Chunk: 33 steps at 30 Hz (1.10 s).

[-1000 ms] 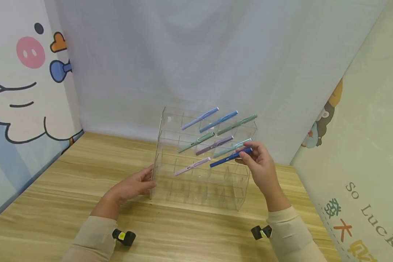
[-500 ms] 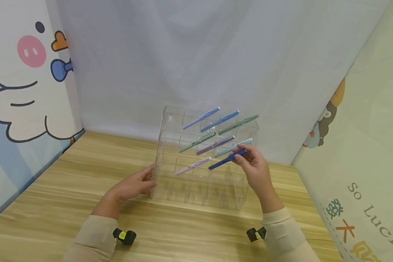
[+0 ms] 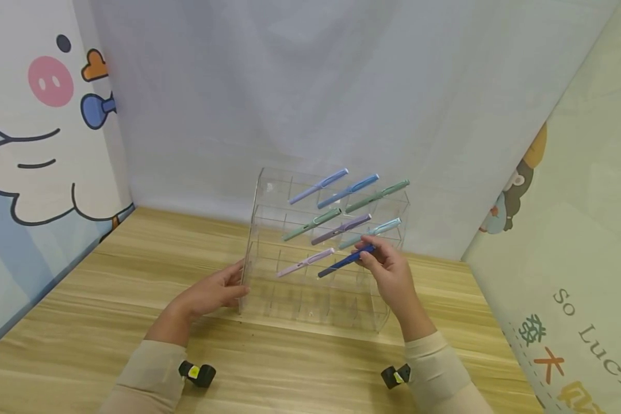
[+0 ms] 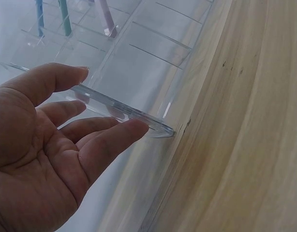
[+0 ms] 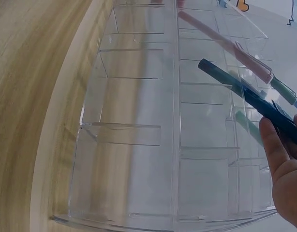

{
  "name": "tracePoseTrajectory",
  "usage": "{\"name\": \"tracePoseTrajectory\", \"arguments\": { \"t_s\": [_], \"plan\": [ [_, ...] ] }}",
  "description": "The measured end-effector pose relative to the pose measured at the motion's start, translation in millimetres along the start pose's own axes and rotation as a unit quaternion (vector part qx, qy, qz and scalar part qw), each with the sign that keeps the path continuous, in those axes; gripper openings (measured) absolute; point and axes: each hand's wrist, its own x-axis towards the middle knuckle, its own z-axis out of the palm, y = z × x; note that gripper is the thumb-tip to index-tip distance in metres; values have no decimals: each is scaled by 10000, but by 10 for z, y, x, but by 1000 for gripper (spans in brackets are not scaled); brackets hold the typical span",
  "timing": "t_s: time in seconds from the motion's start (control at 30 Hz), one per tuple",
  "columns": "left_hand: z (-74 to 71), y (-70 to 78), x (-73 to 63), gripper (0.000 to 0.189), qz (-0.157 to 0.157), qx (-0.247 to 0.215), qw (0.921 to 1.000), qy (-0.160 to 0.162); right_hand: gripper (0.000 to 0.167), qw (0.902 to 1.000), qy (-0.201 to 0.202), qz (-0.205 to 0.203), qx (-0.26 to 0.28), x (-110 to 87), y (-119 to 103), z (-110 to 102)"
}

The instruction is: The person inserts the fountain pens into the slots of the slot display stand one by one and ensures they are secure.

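Observation:
A clear, tiered acrylic pen rack (image 3: 245,270) stands on the table. My left hand (image 3: 207,296) grips its left side panel, with the thumb at the front edge and fingers by the outer face in the left wrist view. Between thumb and fingertips, my right hand (image 3: 390,279) pinches a dark blue pen (image 3: 338,266) near its upper end. The pen slants over the third tier, its lower end just right of a lilac pen (image 3: 304,263). In the right wrist view the dark blue pen (image 5: 252,98) overlaps the clear compartments beside the lilac pen (image 5: 230,47).
The top tier holds periwinkle (image 3: 318,186), blue (image 3: 347,192) and green (image 3: 376,197) pens. Below them lie pale green (image 3: 310,225), purple (image 3: 340,230) and light blue (image 3: 388,226) pens. A white curtain (image 3: 315,86) hangs behind the wooden table (image 3: 290,368).
My right hand has moved left and slightly down with the dark blue pen, bringing its lower end closer to the lilac pen. My left hand has stayed at the rack's side.

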Motion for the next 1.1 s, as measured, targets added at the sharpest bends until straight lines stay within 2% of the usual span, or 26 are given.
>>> {"name": "tracePoseTrajectory", "arguments": {
  "t_s": [0.47,0.9,1.1],
  "plan": [
    [14,15,-2,83,15,1,10000,-6,36,9992,-45,244,314,-47,75,100],
    [13,2,5,87,50,-59,10000,-29,38,9991,-41,393,144,-58,79,131],
    [6,-11,10,86,61,-102,9999,-55,38,9996,-23,294,-17,-77,127,145]
  ]
}}
